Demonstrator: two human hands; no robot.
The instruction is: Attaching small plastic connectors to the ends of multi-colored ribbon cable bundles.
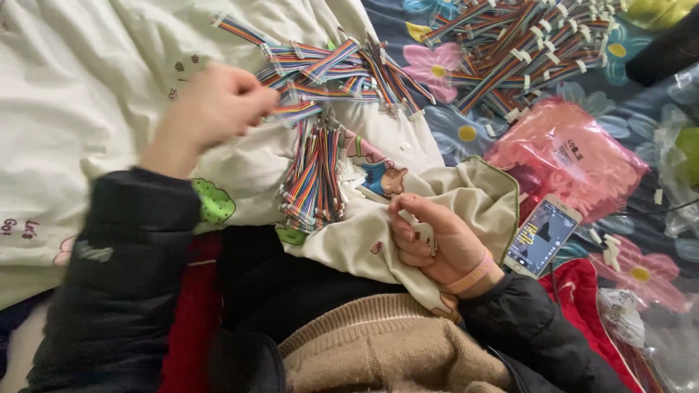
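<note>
On the cream printed blanket (109, 87) spread over the person's lap, the head camera looks down at loose heaps of rainbow ribbon cables: one fanned bunch (335, 69) near the top centre, a tidier stack (314, 178) laid lengthwise just below it, and a larger pile (524, 47) well apart at the upper right on a flowered sheet (444, 69). These cables look light, limp and flat, with small white connector ends that seem the stiffest part; judged from that, a pinch at or just behind a connector would hold best, since the ribbon itself would sag and slide. The left hand (215, 109) is blurred, wrist raised and fingers curled nearly closed, pinching the end of a cable at the edge of the fanned bunch. The right hand (429, 240) rests palm-inward on a fold of the blanket, fingers bent and loosely gathered around a few small white connector pieces (424, 231); a pink band circles its wrist. Both forearms wear dark padded sleeves. Just beside the right wrist lies a phone (542, 234) with its screen lit, and beyond it a pink plastic bag (575, 156).
</note>
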